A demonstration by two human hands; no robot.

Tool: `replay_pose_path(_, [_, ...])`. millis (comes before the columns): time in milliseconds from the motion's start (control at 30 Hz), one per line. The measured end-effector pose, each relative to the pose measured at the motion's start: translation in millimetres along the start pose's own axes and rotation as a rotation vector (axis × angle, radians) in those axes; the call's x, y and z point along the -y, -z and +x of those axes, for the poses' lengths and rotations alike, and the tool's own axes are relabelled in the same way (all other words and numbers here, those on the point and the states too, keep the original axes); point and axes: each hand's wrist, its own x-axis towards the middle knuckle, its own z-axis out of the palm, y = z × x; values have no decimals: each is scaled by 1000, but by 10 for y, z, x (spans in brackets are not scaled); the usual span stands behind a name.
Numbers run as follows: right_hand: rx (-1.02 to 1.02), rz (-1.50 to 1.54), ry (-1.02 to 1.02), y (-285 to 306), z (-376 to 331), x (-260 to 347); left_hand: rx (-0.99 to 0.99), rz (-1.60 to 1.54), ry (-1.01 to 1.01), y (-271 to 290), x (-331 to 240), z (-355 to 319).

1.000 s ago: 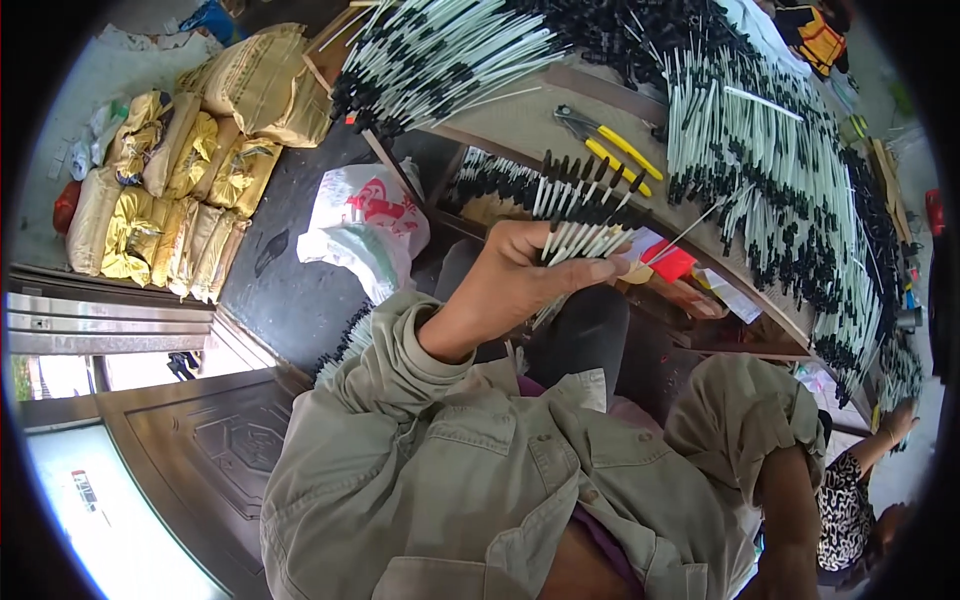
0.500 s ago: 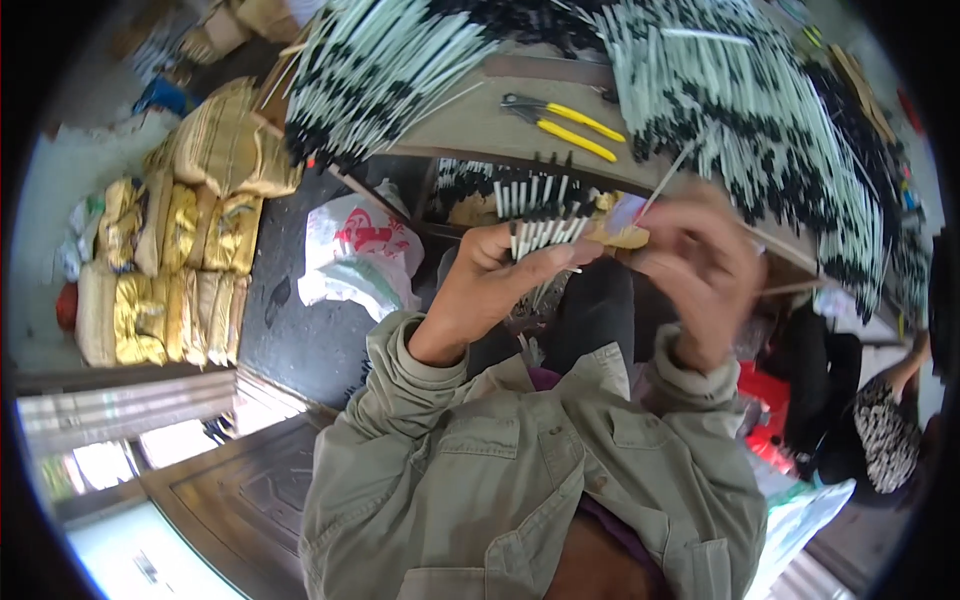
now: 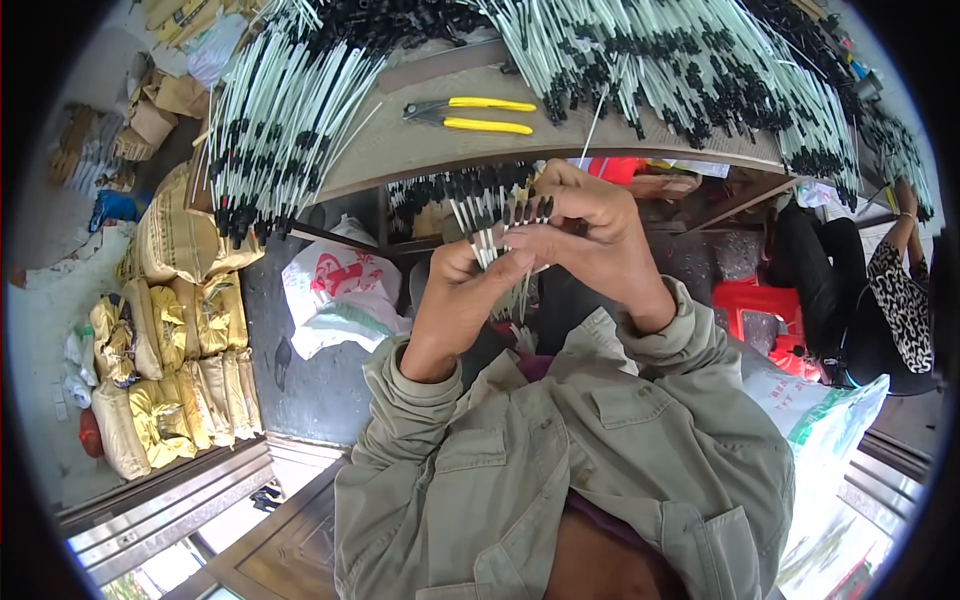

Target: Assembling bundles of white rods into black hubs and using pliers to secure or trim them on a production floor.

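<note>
A small bundle of thin white sticks with black ends (image 3: 487, 228) is gripped in my left hand (image 3: 448, 298), thumb pressed along its near side. My right hand (image 3: 603, 232) is closed against the bundle's right side, its thumb and curled fingers pinching several black-ended sticks. The sticks' lower ends poke out below the two thumbs. Behind my hands, on the table (image 3: 390, 155), lies a pair of pliers with yellow handles (image 3: 490, 125), jaws to the left.
Big heaps of similar sticks cover the table's left (image 3: 290, 120) and right (image 3: 680, 70). A white plastic bag (image 3: 345, 280) sits left below. Stacked sacks (image 3: 165, 360) stand farther left. On the right are a red stool (image 3: 765, 310) and another person's patterned sleeve (image 3: 900, 305).
My right hand has come in from the right to close on the bundle. The view has shifted, so the pliers and heaps appear farther left.
</note>
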Motion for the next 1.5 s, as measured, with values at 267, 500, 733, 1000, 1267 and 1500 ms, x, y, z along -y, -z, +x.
replay_pose_path(267, [18, 164, -158, 34, -25, -37, -21, -105, 18, 1, 21, 19])
replay_pose_path(500, [-48, 144, -62, 5, 17, -43, -4, -146, 25, -2, 17, 38])
replay_pose_path(733, [-3, 119, -84, 58, 12, -51, -15, -132, 18, -11, 0, 45])
replay_pose_path(1000, [-42, 85, -18, 0, 58, -37, 16, -149, 16, 8, -9, 53])
replay_pose_path(1267, [-45, 50, -76, -32, 87, 62, 23, -97, 4, 55, 3, 48])
replay_pose_path(1500, [5, 86, -117, 10, 80, -1, 23, -186, 15, 34, -35, 54])
